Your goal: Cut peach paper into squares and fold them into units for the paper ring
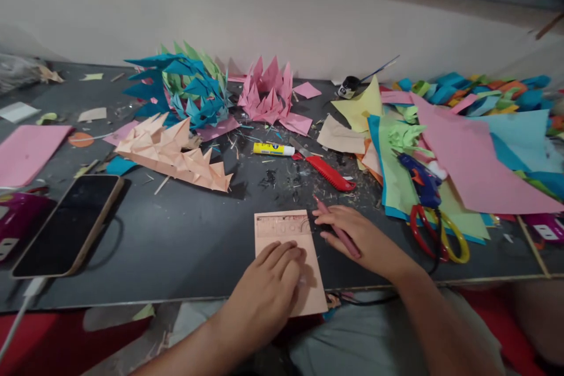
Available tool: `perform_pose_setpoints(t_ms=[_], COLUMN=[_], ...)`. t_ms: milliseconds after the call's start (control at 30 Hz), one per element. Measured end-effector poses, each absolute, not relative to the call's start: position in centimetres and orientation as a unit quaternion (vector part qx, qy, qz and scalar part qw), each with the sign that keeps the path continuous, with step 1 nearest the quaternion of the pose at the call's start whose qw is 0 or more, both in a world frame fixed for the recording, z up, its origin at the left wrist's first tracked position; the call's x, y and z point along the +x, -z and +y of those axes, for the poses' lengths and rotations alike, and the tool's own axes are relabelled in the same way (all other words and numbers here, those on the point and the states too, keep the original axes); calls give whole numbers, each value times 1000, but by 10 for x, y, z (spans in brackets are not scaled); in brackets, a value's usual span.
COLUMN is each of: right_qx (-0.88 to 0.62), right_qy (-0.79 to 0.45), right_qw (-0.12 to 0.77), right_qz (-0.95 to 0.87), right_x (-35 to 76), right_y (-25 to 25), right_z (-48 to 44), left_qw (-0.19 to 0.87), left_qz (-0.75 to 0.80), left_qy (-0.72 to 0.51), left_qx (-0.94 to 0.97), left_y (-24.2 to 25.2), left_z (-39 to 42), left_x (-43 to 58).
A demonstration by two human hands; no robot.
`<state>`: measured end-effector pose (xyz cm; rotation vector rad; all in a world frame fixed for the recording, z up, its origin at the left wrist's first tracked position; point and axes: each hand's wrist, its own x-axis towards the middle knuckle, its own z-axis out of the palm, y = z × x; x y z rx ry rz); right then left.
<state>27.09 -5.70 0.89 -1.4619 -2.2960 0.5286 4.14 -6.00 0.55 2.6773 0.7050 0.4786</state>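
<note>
A sheet of peach paper (311,285) lies at the table's front edge, its lower end reaching past the edge. Across its upper end rests a clear plastic ruler (282,225) with small round cutouts. My left hand (274,276) presses down on the paper, fingers stretched out just below the ruler. At the paper's right side, my right hand (359,238) grips a pinkish pen (337,226), its tip pointing up and left, apart from the paper.
Behind lie a glue stick (273,148), a red utility knife (328,170) and folded-paper pieces, one peach (176,153), one pink (267,94). A phone (70,226) is at left. Scissors (440,235), a glue gun (420,179) and coloured sheets (471,153) crowd the right.
</note>
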Motion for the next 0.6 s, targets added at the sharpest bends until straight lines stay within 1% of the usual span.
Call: perform_pose_setpoints(t_ms=[200,300,600], right_qx=[-514,-509,-507], right_qy=[-169,-163,-153], right_qw=[176,180,192], right_qz=[-822,-825,-826], right_x=[279,279,279], right_y=[-7,-5,-2], right_z=[-57,-58,-58], left_qw=[205,191,152], left_qz=[271,280,304], left_qy=[-189,-222,-215], left_qx=[921,914,916], left_y=[-10,-8,-2], left_z=[-52,-43,-44], left_x=[50,51,56])
